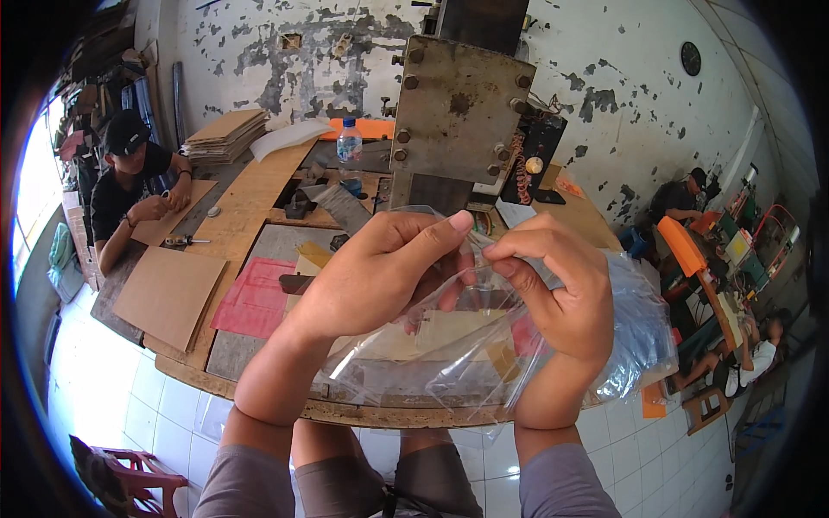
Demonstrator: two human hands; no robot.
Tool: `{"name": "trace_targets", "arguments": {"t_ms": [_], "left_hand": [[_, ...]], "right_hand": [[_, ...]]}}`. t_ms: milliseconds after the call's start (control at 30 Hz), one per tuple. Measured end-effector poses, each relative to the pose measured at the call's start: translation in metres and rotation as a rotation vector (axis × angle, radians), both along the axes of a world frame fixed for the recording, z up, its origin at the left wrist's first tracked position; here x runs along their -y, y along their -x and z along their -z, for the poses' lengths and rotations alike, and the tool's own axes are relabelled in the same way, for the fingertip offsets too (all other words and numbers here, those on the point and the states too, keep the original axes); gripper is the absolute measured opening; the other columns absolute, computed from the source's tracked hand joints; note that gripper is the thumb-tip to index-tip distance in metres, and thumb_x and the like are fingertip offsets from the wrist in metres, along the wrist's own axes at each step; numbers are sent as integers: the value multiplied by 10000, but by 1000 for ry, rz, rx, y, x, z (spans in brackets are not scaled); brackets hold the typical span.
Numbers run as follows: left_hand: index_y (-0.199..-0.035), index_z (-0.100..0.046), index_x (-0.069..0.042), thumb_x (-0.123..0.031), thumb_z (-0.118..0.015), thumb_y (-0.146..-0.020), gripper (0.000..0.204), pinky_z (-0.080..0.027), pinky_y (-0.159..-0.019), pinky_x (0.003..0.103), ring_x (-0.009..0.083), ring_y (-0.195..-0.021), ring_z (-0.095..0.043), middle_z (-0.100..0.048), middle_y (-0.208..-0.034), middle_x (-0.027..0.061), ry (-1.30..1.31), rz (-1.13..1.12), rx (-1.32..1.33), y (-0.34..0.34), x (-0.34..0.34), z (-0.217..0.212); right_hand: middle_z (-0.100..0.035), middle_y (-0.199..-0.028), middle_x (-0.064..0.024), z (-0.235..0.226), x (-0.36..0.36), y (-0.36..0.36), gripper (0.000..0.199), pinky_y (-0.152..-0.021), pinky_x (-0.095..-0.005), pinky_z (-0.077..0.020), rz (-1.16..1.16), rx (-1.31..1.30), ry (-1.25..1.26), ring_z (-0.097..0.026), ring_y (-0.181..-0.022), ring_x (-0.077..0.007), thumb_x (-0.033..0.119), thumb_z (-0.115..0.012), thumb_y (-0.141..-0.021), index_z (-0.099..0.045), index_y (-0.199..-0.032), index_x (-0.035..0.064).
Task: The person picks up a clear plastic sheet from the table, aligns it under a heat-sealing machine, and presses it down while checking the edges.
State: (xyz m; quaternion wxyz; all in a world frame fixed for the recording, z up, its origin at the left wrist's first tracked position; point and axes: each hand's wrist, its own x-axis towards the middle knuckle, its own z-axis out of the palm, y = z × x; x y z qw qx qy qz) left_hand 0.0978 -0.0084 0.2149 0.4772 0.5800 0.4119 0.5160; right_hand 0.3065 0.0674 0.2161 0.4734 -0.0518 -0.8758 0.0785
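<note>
Thin clear plastic sheeting hangs between my hands above the workbench edge, creased and catching the light. My right hand pinches its upper edge between thumb and fingertips. Close beside it, my left hand has its thumb over the top and its fingers curled partly behind the film, closed on it. Whether this is a single sheet or an opened bag I cannot tell. Beyond my right wrist lies a pile of shiny clear plastic. A pinkish-red sheet rests on the bench left of my left wrist.
A bolted metal press towers behind my hands. Brown board, a stack of sheets and a water bottle occupy the bench. A person works at the left; others sit far right. A red stool stands lower left.
</note>
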Motion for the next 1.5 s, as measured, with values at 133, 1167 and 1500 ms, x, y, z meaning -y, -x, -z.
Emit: {"name": "trace_targets", "arguments": {"t_ms": [133,1167,1500], "left_hand": [[-897,-710,-5,-344,-618,-1059,386,-340,-474,198,33,-527,-523,-698,-716,65,-19,140,-51,9,1,-2],[-1106,-624,31,-158,-619,-1063,194,-515,-672,274,153,-728,-638,-689,-909,106,-214,470,357,17,-1,15],[-1117,-597,15,-239,-593,-1081,256,-565,-768,321,189,-773,-687,-686,-870,118,-327,245,352,0,-4,22]], "right_hand": [[-686,-908,-114,-1,2,-2,237,-659,-313,-575,-30,-3,21,-696,-794,-203,-140,-728,-834,-715,-1037,-17],[-700,-1072,-142,5,24,-3,615,-773,-365,-557,5,-169,-87,-694,-915,-281,476,-904,-695,-729,-1081,30],[-690,-1167,-180,6,31,-3,848,-907,-404,-543,73,-118,-12,-682,-1053,-313,600,-893,-526,-722,-1111,10]]}}
